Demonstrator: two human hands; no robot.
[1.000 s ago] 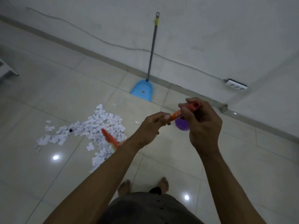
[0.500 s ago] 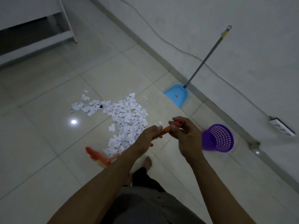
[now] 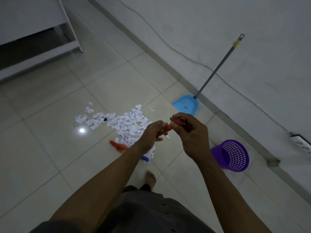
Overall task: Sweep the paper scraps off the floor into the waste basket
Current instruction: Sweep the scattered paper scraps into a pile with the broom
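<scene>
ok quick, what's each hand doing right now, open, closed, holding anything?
Left hand: closed around the orange broom handle, lower down.
Right hand: closed on the same handle, at its red top end.

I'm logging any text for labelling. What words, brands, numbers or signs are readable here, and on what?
None can be read.
Paper scraps: faint bluish marks, too small and blurred to read.
Dustpan, waste basket, broom handle, wall socket: no lettering visible.

Broom head (image 3: 121,147) swung in closer to the paper scraps (image 3: 124,123), now touching the pile's near edge. Both hands moved nearer the pile too.
</scene>
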